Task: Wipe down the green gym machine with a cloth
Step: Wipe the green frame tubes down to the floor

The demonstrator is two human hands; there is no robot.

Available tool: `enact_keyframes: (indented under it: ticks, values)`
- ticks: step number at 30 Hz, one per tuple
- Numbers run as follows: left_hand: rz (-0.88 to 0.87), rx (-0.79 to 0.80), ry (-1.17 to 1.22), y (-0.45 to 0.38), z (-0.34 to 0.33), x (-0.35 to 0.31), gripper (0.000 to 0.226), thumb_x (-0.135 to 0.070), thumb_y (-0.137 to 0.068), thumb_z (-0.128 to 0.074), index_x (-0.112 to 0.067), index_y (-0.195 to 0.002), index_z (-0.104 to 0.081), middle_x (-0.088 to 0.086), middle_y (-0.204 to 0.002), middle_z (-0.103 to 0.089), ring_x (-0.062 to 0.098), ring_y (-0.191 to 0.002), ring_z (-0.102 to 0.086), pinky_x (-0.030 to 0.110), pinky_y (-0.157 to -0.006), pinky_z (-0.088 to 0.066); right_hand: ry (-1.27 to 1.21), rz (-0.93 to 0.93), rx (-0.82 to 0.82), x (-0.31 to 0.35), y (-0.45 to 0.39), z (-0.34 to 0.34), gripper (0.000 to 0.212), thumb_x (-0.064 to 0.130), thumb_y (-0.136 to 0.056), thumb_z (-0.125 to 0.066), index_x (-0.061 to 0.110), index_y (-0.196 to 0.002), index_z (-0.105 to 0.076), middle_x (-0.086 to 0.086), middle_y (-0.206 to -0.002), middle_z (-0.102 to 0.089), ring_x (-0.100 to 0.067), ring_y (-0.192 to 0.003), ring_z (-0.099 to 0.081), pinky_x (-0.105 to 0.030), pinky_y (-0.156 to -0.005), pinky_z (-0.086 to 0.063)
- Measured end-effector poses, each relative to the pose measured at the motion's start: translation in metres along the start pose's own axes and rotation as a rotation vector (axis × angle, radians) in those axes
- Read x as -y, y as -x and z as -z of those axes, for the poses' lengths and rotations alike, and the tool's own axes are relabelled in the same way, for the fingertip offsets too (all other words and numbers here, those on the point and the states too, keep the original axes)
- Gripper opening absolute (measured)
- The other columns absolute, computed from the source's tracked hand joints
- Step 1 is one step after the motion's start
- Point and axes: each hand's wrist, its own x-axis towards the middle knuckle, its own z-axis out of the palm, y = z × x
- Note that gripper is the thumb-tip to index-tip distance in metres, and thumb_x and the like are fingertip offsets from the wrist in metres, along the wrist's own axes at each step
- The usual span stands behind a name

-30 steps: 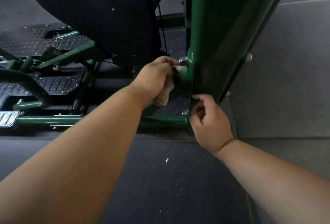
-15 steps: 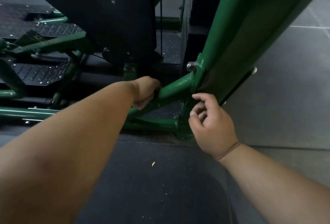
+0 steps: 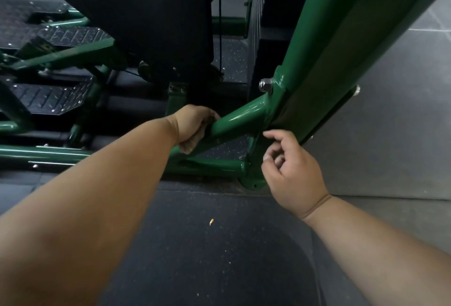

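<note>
The green gym machine (image 3: 324, 44) rises at the right as a thick sloping post, with a slanted green brace tube (image 3: 240, 120) joining it low down. My left hand (image 3: 194, 126) is wrapped around the lower end of that brace, gripping a pale cloth (image 3: 189, 147); only a small fold of the cloth shows under the palm. My right hand (image 3: 291, 171) rests its fingertips on the base of the post, fingers loosely curled, holding nothing.
A black padded seat back (image 3: 151, 18) hangs over the frame. Black tread footplates (image 3: 48, 96) lie at the left. A silver nut (image 3: 265, 85) sticks out at the joint. Dark speckled rubber floor (image 3: 207, 257) lies below me, grey flooring (image 3: 390, 135) to the right.
My left hand slid with the cloth down the brace tube, away from the joint at the post. The view tilted, and my right hand stayed at the post's base.
</note>
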Motion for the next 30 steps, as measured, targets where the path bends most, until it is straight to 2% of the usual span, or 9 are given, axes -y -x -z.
enact_keyframes:
  ticks: [2,6,10,14,17,22,25,28,30]
  values:
    - [0.062,-0.06,-0.05,-0.002,0.006,0.015,0.04,-0.027,-0.107,-0.042,-0.012,-0.107,-0.079,0.02,-0.058,-0.048,0.025,-0.036,-0.044,0.023,-0.036,-0.041,0.0,0.004,0.011,0.0,0.0,-0.003,0.049,0.014,-0.09,-0.063,0.037,-0.132,-0.053,0.012,-0.088,-0.062,-0.016,-0.068,-0.06,-0.039,-0.066,-0.053]
    - [0.057,-0.043,-0.062,-0.001,0.003,0.016,0.041,-0.025,-0.106,-0.039,-0.012,-0.109,-0.077,0.015,-0.049,-0.049,0.024,-0.033,-0.043,0.025,-0.034,-0.04,-0.001,0.008,0.013,0.0,0.0,-0.009,0.049,0.013,-0.091,-0.063,0.035,-0.133,-0.053,0.013,-0.089,-0.061,-0.015,-0.069,-0.06,-0.036,-0.066,-0.052]
    - [-0.147,-0.031,0.054,0.009,-0.016,-0.033,0.042,-0.018,-0.106,-0.037,-0.021,-0.104,-0.079,0.015,-0.064,-0.061,0.031,-0.057,-0.056,0.037,-0.055,-0.048,0.003,-0.005,-0.003,-0.001,-0.003,-0.014,0.045,0.014,-0.09,-0.064,0.038,-0.127,-0.052,0.013,-0.085,-0.062,-0.013,-0.069,-0.06,-0.036,-0.065,-0.053]
    - [-0.118,-0.026,0.145,0.004,-0.026,-0.048,0.031,-0.014,-0.107,-0.045,-0.012,-0.102,-0.075,-0.002,-0.061,-0.067,0.008,-0.056,-0.064,0.017,-0.055,-0.048,0.048,-0.029,-0.031,-0.001,-0.006,-0.016,0.04,0.02,-0.09,-0.066,0.044,-0.118,-0.049,0.009,-0.081,-0.063,-0.009,-0.072,-0.059,-0.039,-0.064,-0.053]
    - [-0.102,-0.048,0.087,0.004,-0.019,-0.019,0.032,-0.03,-0.105,-0.044,-0.023,-0.097,-0.074,0.007,-0.06,-0.064,0.018,-0.057,-0.064,0.026,-0.059,-0.051,0.041,-0.033,-0.03,0.002,-0.006,-0.016,0.036,0.021,-0.091,-0.065,0.041,-0.117,-0.05,0.01,-0.085,-0.065,-0.009,-0.072,-0.06,-0.04,-0.065,-0.054]
    - [0.086,-0.118,0.043,0.0,0.006,0.053,0.031,-0.033,-0.109,-0.04,-0.023,-0.104,-0.069,0.005,-0.045,-0.051,0.023,-0.034,-0.049,0.023,-0.043,-0.04,0.1,0.04,0.012,0.006,-0.005,-0.018,0.041,0.022,-0.091,-0.065,0.034,-0.128,-0.053,0.015,-0.095,-0.061,-0.008,-0.073,-0.058,-0.038,-0.066,-0.054]
    - [0.128,-0.227,0.02,0.0,0.013,0.083,0.027,-0.032,-0.105,-0.045,-0.027,-0.102,-0.072,-0.012,-0.062,-0.067,0.0,-0.05,-0.06,0.023,-0.056,-0.048,0.162,0.118,0.061,0.015,-0.004,-0.022,0.055,0.023,-0.091,-0.065,0.032,-0.143,-0.05,0.015,-0.101,-0.059,-0.006,-0.079,-0.053,-0.027,-0.069,-0.048]
    - [0.204,-0.175,0.125,0.005,0.01,0.074,0.034,-0.027,-0.108,-0.037,-0.032,-0.116,-0.069,0.008,-0.047,-0.047,0.021,-0.032,-0.041,0.02,-0.039,-0.035,0.198,0.139,0.093,0.023,-0.007,-0.024,0.059,0.028,-0.092,-0.064,0.032,-0.149,-0.046,0.013,-0.105,-0.06,-0.004,-0.084,-0.051,-0.024,-0.072,-0.044]
    - [0.138,-0.153,0.128,-0.001,0.005,0.06,0.034,-0.029,-0.109,-0.036,-0.034,-0.114,-0.069,0.013,-0.049,-0.044,0.018,-0.032,-0.038,0.02,-0.04,-0.035,0.198,0.117,0.103,0.025,-0.01,-0.026,0.057,0.028,-0.092,-0.064,0.033,-0.147,-0.047,0.012,-0.106,-0.06,-0.005,-0.085,-0.052,-0.026,-0.073,-0.045]
